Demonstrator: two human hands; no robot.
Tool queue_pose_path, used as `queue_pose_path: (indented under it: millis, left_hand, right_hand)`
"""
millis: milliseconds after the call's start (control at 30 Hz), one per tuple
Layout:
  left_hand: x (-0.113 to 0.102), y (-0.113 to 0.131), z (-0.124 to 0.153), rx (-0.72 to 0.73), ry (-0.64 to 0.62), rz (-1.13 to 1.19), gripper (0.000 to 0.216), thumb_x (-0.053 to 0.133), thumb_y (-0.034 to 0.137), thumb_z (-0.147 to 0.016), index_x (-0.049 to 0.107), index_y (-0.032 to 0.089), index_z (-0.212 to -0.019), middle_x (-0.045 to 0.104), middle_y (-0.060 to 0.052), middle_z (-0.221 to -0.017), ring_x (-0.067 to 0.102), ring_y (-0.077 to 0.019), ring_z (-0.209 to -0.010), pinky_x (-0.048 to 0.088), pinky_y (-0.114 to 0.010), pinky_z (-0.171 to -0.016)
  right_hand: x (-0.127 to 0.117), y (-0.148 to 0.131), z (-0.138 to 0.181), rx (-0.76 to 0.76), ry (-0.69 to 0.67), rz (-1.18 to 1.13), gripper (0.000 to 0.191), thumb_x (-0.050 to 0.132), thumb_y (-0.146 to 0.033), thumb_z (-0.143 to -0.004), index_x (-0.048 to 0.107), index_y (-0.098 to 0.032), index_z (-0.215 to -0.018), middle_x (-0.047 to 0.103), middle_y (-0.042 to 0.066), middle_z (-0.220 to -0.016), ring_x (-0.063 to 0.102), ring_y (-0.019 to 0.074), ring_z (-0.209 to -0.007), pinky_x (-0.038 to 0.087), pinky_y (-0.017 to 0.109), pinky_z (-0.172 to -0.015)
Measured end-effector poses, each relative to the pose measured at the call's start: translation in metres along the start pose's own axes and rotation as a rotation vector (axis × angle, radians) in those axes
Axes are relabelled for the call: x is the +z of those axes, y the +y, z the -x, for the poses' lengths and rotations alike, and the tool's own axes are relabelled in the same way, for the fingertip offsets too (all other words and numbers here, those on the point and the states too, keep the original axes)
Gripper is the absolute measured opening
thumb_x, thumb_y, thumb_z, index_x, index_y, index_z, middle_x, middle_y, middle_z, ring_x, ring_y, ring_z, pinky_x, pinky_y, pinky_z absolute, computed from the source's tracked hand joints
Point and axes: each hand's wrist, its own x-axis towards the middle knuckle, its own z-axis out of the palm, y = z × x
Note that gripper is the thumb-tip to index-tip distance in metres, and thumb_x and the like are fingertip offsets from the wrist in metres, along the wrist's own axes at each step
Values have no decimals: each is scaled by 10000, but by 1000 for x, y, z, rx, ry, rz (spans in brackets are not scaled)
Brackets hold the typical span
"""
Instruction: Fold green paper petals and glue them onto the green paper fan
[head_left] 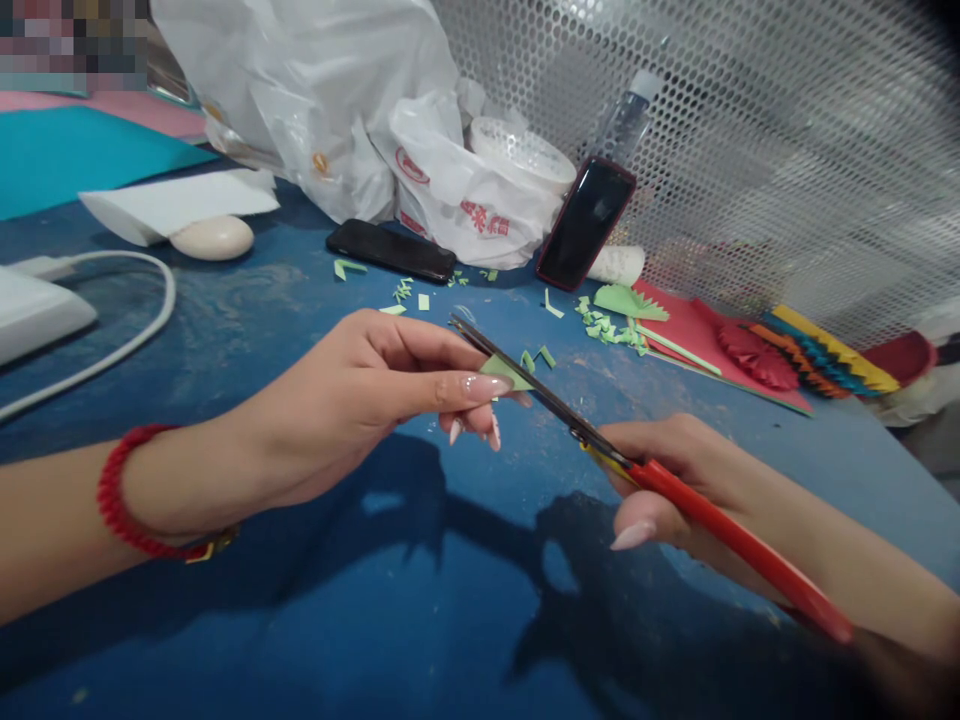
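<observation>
Between the thumb and fingers of my left hand [390, 385] is pinched a small piece of light green paper [504, 373]. My right hand [675, 480] grips red-handled scissors [742, 545], whose dark blades reach up and left across the green paper. Just past the blades are narrow green slivers of paper [546, 357]; whether they are still joined to the piece I cannot tell. Both hands are above the blue table [300, 620], casting shadows on it. A red braided bracelet [124, 490] circles my left wrist.
Green scraps [600, 325] lie beyond my hands, by a black phone [390, 250]. A second phone [589, 222] leans upright near white plastic bags [480, 200]. Folded coloured paper [825, 350] rests at right, a white cable [161, 300] at left. Perforated metal panel [787, 130] stands behind.
</observation>
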Motion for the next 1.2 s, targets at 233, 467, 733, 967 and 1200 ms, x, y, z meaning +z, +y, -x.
queue_pose_path:
  millis: [233,467,733,967,1200]
  left_hand:
    - [-3,0,-2,29,5,-4,89,757,186,-766,785,188,-682,717,-1,-628,600,-83,-581,440,-130,-495]
    - [-4,-2,-5,18,56,3,63,752,197,-755,791,179,-708,706,11,-611,616,-84,-577,446,-126,-500]
    - [-6,-4,-7,16,8,-27,90,730,210,-784,796,185,-730,730,-3,-633,629,-92,-578,466,-136,-521]
    - [-10,-15,-12,3,11,-160,100,765,294,-802,814,208,-790,757,-21,-726,651,-113,-667,517,-180,-625]
    - [-11,-18,-14,-104,26,-162,169,774,261,-785,800,181,-931,751,-28,-714,642,-115,-644,511,-206,-623]
  right_hand:
    - [1,7,-5,-105,83,67,651,518,-810,-816,439,-194,-618,380,-55,-502,296,79,-478,239,228,-423]
    - [0,20,-14,-146,189,119,657,534,-795,-818,408,-199,-574,363,-50,-486,294,74,-448,182,238,-407]
    - [0,26,-21,-111,252,45,561,614,-700,-836,429,-206,-642,421,-54,-529,388,89,-469,253,234,-436]
    - [-6,59,-47,-101,540,228,419,633,-422,-897,529,-210,-1243,602,9,-819,565,159,-660,426,284,-589]
    - [0,61,-63,-259,567,203,473,646,-332,-894,516,-189,-1326,630,131,-1196,622,275,-1093,505,463,-948]
